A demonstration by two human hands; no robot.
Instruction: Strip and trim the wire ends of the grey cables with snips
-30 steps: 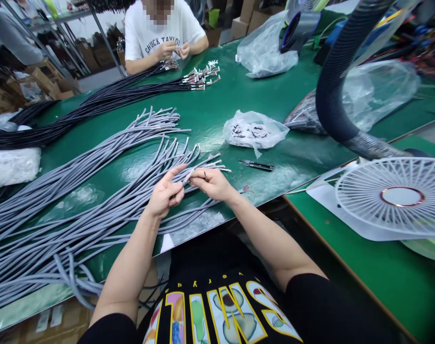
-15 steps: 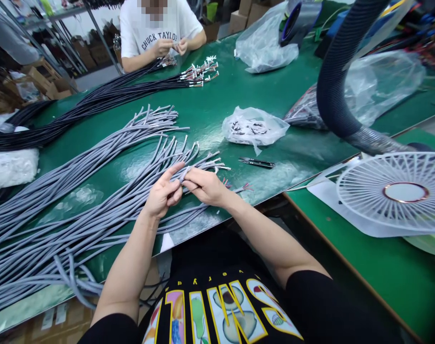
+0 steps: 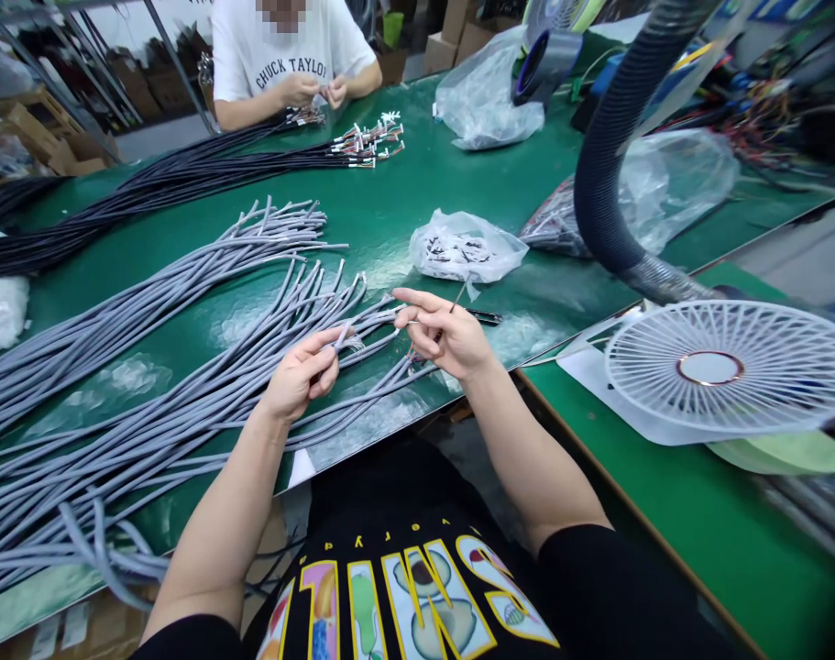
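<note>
My left hand (image 3: 299, 374) pinches the stripped end of one grey cable (image 3: 341, 335) from the big spread of grey cables (image 3: 148, 367) on the green table (image 3: 417, 197). My right hand (image 3: 443, 332) is a little to the right of it, thumb and forefinger pinched on a thin dark wire-like piece (image 3: 458, 295) that sticks up from the fingers. A small pair of black snips (image 3: 487, 317) lies on the table just behind my right hand. A clear bag of small dark parts (image 3: 465, 249) sits beyond that.
Across the table a person in a white shirt (image 3: 286, 55) works on a bundle of black cables (image 3: 183, 174) with white connectors. A white fan (image 3: 726, 371) and a ribbed black hose (image 3: 606, 156) stand at the right. Clear plastic bags (image 3: 489, 96) lie at the back.
My hands have come apart: the right one moved right and up, now pinching a thin dark piece, while the left keeps the grey cable end. The view shifted slightly left.
</note>
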